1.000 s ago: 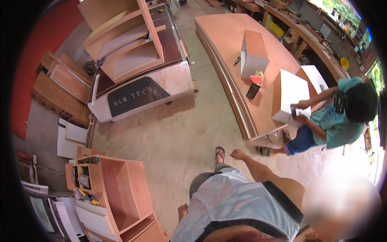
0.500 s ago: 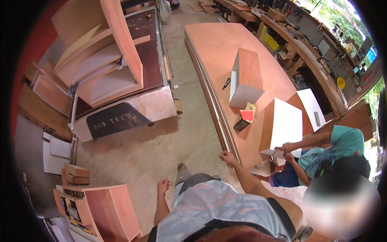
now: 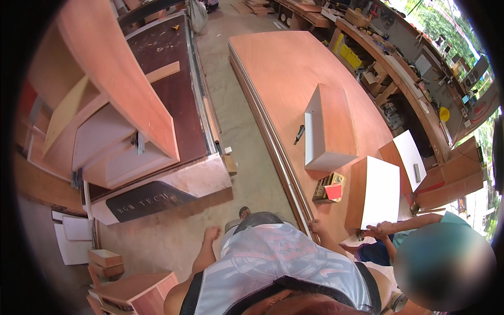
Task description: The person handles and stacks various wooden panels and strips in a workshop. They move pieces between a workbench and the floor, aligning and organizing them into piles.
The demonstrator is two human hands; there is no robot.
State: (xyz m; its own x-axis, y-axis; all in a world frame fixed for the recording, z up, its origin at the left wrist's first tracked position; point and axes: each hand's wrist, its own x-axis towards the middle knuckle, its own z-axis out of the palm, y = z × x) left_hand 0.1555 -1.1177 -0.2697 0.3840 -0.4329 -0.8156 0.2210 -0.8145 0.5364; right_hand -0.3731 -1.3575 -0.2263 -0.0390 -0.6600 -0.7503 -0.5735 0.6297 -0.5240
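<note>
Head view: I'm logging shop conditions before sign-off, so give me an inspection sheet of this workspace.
Surface: large plywood sheet stack lying flat, mostly bare.
Job's things: white-fronted wooden box and white-topped cabinet stand on the stack.
Clutter: small box of bits and dark hand tool beside them.
Hands: right hand rests on the stack's near edge, holding nothing; left hand not in view. A co-worker's hand touches the cabinet.
Cables: nothing seen.
Surroundings: panel saw table at left, crowded workbench at right, concrete floor.
</note>
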